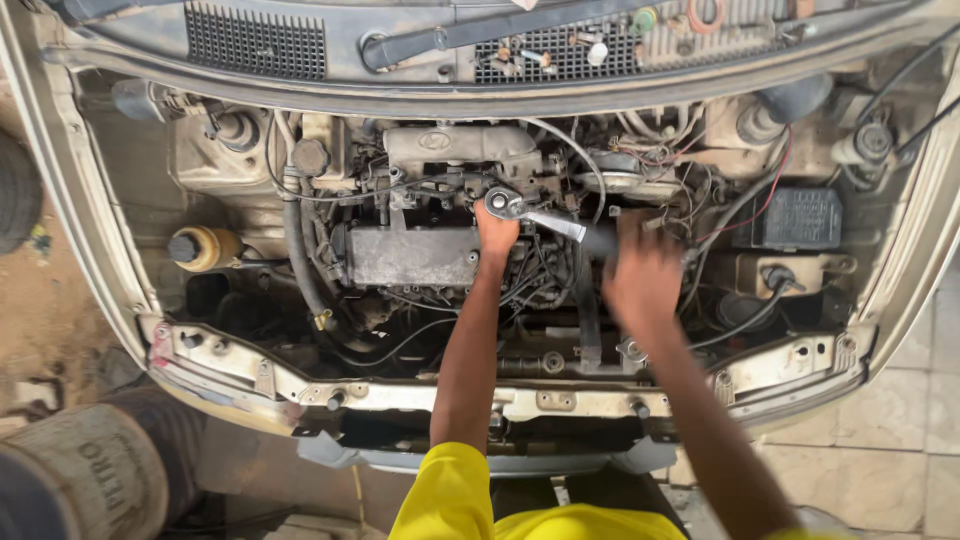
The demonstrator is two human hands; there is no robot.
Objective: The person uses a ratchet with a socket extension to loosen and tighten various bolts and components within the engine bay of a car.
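Observation:
I look down into an open car engine bay. My left hand point(496, 235) presses on the round head of a chrome ratchet wrench point(535, 216) that sits on top of the engine, beside the grey valve cover point(410, 256). My right hand point(641, 278), blurred by motion, is closed around the wrench's dark handle end to the right. The wrench lies nearly level, pointing right. Both yellow sleeves show at the bottom of the view.
A black battery point(797, 218) sits at the right, a yellow-capped fluid reservoir point(203, 248) at the left. Hoses and wires cross the bay. The front crossmember point(400, 395) runs below my arms. A rusty drum point(80, 470) stands at the bottom left; tiled floor lies at the right.

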